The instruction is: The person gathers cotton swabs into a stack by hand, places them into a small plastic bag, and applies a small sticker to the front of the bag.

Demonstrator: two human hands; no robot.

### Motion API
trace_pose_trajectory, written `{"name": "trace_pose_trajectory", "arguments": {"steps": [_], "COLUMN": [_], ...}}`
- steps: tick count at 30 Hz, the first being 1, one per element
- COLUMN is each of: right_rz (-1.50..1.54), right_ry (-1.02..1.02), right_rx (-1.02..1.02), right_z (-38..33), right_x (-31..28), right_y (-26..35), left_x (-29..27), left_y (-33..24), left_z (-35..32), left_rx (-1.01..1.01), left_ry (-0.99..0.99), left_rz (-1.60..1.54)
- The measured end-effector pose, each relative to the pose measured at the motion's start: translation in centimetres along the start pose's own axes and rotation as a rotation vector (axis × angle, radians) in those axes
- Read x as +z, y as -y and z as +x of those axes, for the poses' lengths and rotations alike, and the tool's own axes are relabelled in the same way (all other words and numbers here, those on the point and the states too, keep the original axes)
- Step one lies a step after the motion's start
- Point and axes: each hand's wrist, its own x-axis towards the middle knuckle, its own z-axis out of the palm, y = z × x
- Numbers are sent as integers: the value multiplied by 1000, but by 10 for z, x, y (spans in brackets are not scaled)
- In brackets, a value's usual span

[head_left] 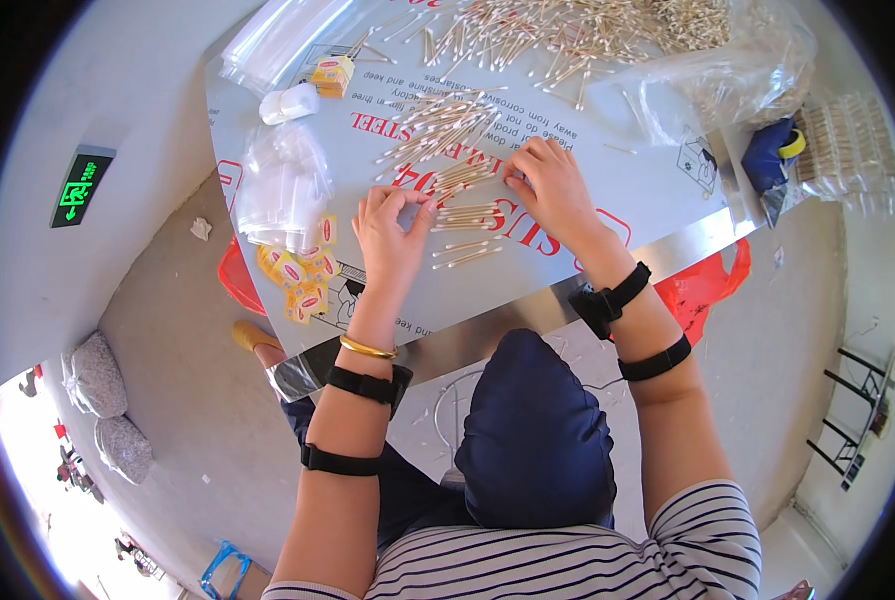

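My left hand (392, 228) reaches over the metal-topped table (527, 285), thumb and forefinger pinched together at the left ends of some cotton swabs (464, 176). At their right ends is my right hand (549, 188), fingers bent and the thumb close to the forefinger. The fingertips partly hide the swab ends. Just below lie a small row of swabs (467, 217) and a few single ones (467, 252), side by side. Above the hands spreads a loose bunch of white-tipped swabs (445, 128).
A big swab heap (607, 35) covers the far edge beside a clear plastic bag (747, 75). To the left are clear bags (285, 190), yellow packets (302, 280), a white roll (289, 103) and a yellow box (333, 76). At right, a tape dispenser (770, 155) stands by bundled swabs (847, 150).
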Motion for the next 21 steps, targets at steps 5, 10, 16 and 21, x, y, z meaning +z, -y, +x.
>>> {"name": "trace_pose_trajectory", "arguments": {"steps": [5, 10, 16, 21], "right_rz": [-14, -10, -36, -22], "right_ry": [-4, -18, 12, 32], "right_rx": [9, 4, -31, -71], "right_z": [1, 1, 4, 13], "right_x": [-1, -2, -1, 9], "right_y": [-2, -6, -8, 8], "left_x": [-2, -5, -8, -5], "left_y": [1, -1, -2, -4], "left_z": [3, 3, 6, 10], "left_rx": [-11, 17, 50, 28], "left_ry": [10, 56, 107, 116], "left_rz": [56, 74, 88, 109]}}
